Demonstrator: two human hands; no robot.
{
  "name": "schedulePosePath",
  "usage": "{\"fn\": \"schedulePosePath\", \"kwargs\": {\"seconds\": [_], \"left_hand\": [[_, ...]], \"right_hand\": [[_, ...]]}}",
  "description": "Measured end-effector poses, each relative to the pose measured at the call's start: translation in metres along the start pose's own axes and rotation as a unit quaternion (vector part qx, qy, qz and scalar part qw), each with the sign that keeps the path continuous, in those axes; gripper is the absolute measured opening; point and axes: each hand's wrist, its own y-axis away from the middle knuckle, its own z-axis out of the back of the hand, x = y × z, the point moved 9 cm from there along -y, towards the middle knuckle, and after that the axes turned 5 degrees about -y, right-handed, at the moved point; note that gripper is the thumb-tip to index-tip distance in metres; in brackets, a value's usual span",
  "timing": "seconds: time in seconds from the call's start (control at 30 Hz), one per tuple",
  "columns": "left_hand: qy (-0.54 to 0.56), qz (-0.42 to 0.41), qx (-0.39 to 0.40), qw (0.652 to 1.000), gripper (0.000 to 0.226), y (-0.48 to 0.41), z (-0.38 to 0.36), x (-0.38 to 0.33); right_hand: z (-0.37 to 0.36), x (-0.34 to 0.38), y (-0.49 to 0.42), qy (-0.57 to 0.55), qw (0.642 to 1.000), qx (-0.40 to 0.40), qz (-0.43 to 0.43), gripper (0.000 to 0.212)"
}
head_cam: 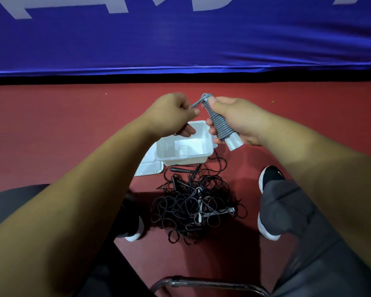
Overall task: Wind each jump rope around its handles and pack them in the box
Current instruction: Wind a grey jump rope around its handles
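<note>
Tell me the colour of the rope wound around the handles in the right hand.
Grey: the coiled jump rope shows best in the head view.

A broad blue fabric banner [180, 43], smooth and faintly creased, is stretched across the upper part of the scene, with large pale grey lettering [212, 3] cut off by the top edge. Its lower hem is caught by the light as a bright blue line, and a narrow black strip [73, 79] is seen directly beneath it. A dark red, matt floor [51, 129] is spread out below, darkened by soft shadows towards the lower middle. A tiny green speck [273, 101] and a tiny white speck [106, 93] are seen on it near the strip. A curved, shiny metal chair-frame tube [210, 282] is glimpsed at the bottom edge.
</note>
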Motion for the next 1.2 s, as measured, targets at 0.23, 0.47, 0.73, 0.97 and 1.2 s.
{"fn": "schedulePosePath", "kwargs": {"seconds": [0.23, 0.47, 0.73, 0.97, 1.2], "left_hand": [[-0.016, -0.078, -0.022, 0.997, 0.039, 0.002, 0.001, -0.021], [0.056, -0.115, 0.035, 0.991, 0.014, 0.004, 0.001, -0.025], [0.102, -0.163, 0.038, 0.981, 0.016, 0.004, 0.009, -0.035], [-0.061, -0.170, 0.034, 0.983, 0.022, 0.005, 0.023, -0.037], [-0.205, -0.128, 0.011, 0.970, 0.022, -0.005, 0.028, -0.024]], "right_hand": [[0.000, 0.003, 0.001, -0.093, 0.995, -0.004, -0.032, 0.054], [-0.002, 0.007, 0.008, -0.080, 0.995, 0.017, -0.049, 0.066], [-0.006, 0.019, 0.014, -0.079, 0.996, 0.028, -0.021, 0.056], [-0.001, 0.021, 0.014, -0.072, 0.997, 0.005, -0.010, 0.048], [-0.010, 0.020, 0.019, -0.013, 1.000, 0.024, 0.004, 0.048]]}}
